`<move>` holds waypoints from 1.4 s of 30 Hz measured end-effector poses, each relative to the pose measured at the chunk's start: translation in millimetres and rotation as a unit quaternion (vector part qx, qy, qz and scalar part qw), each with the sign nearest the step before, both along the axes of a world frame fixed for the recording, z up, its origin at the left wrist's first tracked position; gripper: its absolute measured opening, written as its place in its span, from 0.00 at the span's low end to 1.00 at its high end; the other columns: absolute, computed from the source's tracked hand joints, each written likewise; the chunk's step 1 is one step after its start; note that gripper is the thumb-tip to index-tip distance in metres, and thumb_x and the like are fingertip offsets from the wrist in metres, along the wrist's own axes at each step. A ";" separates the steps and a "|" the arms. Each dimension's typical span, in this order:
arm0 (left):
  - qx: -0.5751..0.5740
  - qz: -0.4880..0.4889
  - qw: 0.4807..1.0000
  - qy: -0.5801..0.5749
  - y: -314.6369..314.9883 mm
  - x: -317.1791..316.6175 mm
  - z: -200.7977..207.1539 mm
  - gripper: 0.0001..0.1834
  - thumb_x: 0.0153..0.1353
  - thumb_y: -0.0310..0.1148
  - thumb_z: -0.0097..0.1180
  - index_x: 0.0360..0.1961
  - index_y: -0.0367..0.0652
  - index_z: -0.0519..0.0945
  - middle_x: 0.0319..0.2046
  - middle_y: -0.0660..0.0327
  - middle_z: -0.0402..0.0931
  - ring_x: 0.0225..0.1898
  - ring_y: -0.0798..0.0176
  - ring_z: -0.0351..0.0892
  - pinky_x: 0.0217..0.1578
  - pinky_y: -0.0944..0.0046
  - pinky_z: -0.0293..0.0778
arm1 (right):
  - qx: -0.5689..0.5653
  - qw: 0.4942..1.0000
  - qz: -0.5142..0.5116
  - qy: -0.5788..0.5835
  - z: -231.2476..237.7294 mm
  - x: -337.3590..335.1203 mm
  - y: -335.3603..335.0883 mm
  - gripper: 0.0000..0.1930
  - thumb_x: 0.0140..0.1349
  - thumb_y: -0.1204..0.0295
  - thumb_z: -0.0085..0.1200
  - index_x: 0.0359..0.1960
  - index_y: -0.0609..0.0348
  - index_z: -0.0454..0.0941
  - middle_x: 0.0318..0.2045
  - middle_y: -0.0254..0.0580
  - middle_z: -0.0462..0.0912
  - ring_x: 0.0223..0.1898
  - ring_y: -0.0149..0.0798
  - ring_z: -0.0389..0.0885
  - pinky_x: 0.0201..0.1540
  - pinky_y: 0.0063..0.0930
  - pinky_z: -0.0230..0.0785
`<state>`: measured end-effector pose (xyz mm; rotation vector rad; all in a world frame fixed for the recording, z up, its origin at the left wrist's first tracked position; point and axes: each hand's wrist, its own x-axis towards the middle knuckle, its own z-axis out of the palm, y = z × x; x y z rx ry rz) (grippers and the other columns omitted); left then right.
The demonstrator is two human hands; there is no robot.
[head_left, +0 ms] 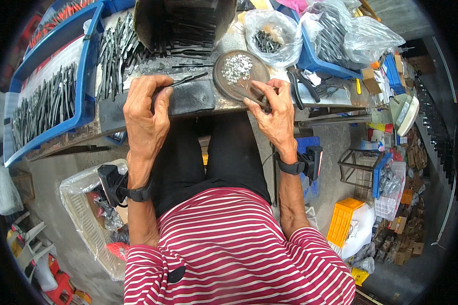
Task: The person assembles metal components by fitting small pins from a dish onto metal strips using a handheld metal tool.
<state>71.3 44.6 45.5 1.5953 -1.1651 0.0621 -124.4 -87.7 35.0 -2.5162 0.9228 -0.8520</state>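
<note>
Between the thumb and index finger of my left hand [146, 109] is a thin black metal piece [191, 79], narrow with a slightly wider middle. It points right, above a dark flat plate [188, 97] at the bench's front edge. My right hand [275, 109] is at the right rim of a round brown dish [223, 87]. Its thumb and index finger are apart, with nothing visible between them. Small silvery parts [237, 68] are heaped in the dish, and a few copper-coloured bits lie nearer my fingers. Another similar black piece lies behind the held one.
Many black pieces [116, 56] lie at the left, beside a blue tray [86, 107] of them. A dark open container [185, 23] stands at the back. Right of the dish are a clear bag [290, 38], black-handled pliers [304, 87] and a blue bin [323, 67].
</note>
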 end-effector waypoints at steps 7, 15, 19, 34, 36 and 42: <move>0.027 -0.028 0.998 0.049 10.3 -7.5 5.3 0.07 0.46 0.17 0.51 0.29 0.35 0.73 0.25 0.56 0.71 0.29 0.58 0.70 0.30 0.66 0.67 | -0.047 0.998 0.014 0.050 -5.4 2.9 1.4 0.18 0.43 0.68 0.60 0.39 0.53 0.76 0.36 0.48 0.67 0.37 0.46 0.69 0.35 0.33 0.65; 0.042 -0.058 0.996 0.050 15.4 -9.5 2.4 0.06 0.46 0.18 0.51 0.28 0.35 0.74 0.25 0.57 0.71 0.29 0.58 0.70 0.30 0.66 0.67 | -0.093 0.993 0.018 0.064 -6.8 0.9 4.8 0.17 0.44 0.66 0.60 0.39 0.51 0.76 0.37 0.48 0.68 0.38 0.46 0.69 0.35 0.35 0.65; 0.052 -0.082 0.991 0.096 17.4 -15.3 5.5 0.05 0.47 0.18 0.51 0.28 0.35 0.74 0.24 0.57 0.71 0.27 0.61 0.71 0.28 0.69 0.68 | -0.045 0.998 0.013 0.038 -8.5 -2.7 5.2 0.16 0.45 0.68 0.59 0.39 0.50 0.77 0.37 0.47 0.68 0.37 0.45 0.70 0.35 0.33 0.66; 0.065 -0.125 0.965 0.223 18.1 -19.8 -5.1 0.04 0.51 0.20 0.50 0.30 0.34 0.75 0.26 0.59 0.75 0.28 0.69 0.74 0.30 0.74 0.69 | -0.084 0.996 0.016 0.024 -16.5 -6.3 7.7 0.16 0.48 0.71 0.57 0.41 0.46 0.77 0.39 0.46 0.69 0.35 0.43 0.70 0.32 0.30 0.66; 0.055 -0.134 0.962 0.232 17.7 -19.7 -5.7 0.04 0.52 0.20 0.50 0.31 0.34 0.75 0.27 0.60 0.76 0.28 0.70 0.74 0.31 0.74 0.68 | -0.077 0.997 0.016 0.017 -17.2 -6.8 6.8 0.15 0.47 0.71 0.58 0.40 0.46 0.77 0.39 0.46 0.69 0.34 0.42 0.70 0.32 0.30 0.66; 0.031 -0.173 0.922 0.344 18.2 -22.4 2.4 0.05 0.55 0.21 0.49 0.33 0.33 0.74 0.29 0.61 0.76 0.31 0.71 0.74 0.34 0.75 0.70 | -0.055 0.998 0.029 -0.027 -19.2 -6.5 3.9 0.13 0.45 0.74 0.59 0.36 0.49 0.79 0.36 0.43 0.69 0.31 0.39 0.69 0.33 0.28 0.64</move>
